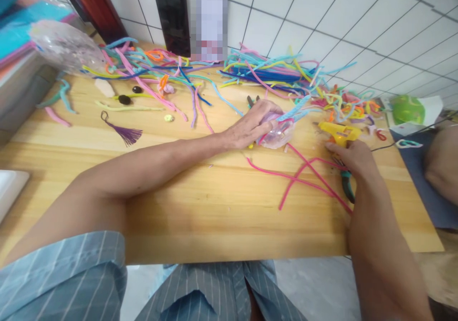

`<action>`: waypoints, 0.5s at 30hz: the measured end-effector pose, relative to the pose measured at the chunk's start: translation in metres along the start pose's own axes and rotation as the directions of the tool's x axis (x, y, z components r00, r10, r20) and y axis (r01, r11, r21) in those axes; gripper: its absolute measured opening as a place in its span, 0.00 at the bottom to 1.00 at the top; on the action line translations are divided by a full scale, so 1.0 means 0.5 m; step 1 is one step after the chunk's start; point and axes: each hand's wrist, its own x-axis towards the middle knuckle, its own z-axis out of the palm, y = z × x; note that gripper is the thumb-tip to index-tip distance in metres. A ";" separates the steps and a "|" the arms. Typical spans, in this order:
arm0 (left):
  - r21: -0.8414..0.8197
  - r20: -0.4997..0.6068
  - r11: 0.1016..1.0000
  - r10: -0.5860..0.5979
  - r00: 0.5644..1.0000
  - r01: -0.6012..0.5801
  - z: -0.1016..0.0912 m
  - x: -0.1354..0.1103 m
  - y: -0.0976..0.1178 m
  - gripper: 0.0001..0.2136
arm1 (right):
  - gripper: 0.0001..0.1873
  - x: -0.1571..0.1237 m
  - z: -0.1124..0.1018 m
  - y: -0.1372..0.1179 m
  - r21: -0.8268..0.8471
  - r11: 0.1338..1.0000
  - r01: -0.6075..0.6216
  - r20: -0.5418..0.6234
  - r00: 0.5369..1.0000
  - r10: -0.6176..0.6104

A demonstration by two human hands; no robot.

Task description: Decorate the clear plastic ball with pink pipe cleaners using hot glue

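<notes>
My left hand rests on the wooden table, fingers curled over a clear plastic ball with a light blue pipe cleaner and pink fuzz on it. My right hand lies to the right, fingers closed around the handle of a yellow glue gun that lies on the table. Green-handled pliers lie under that hand. Long pink pipe cleaners cross the table between my hands.
Heaps of coloured pipe cleaners spread along the table's back. A purple tassel, dark beads and a clear bag are at the left. A green object and another person's arm are at the right edge.
</notes>
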 end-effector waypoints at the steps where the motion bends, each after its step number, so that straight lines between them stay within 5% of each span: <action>1: -0.005 -0.004 1.000 0.005 1.000 -0.005 0.000 0.000 0.000 0.31 | 0.19 0.003 0.000 -0.010 -0.003 0.999 -0.044 0.009 0.999 0.044; 5: -0.025 -0.012 0.999 0.021 1.000 -0.021 -0.003 -0.001 0.000 0.31 | 0.07 0.001 -0.001 -0.063 0.190 0.976 -0.111 -0.083 0.988 0.128; 10: -0.004 0.006 1.000 0.003 1.000 -0.003 -0.006 -0.006 0.000 0.34 | 0.16 -0.055 -0.020 -0.156 0.566 0.822 0.059 -0.152 0.988 0.033; 15: 0.006 0.008 1.000 0.014 1.000 -0.014 -0.006 -0.007 0.004 0.32 | 0.17 -0.134 -0.046 -0.198 0.548 0.826 0.134 -0.064 0.991 -0.119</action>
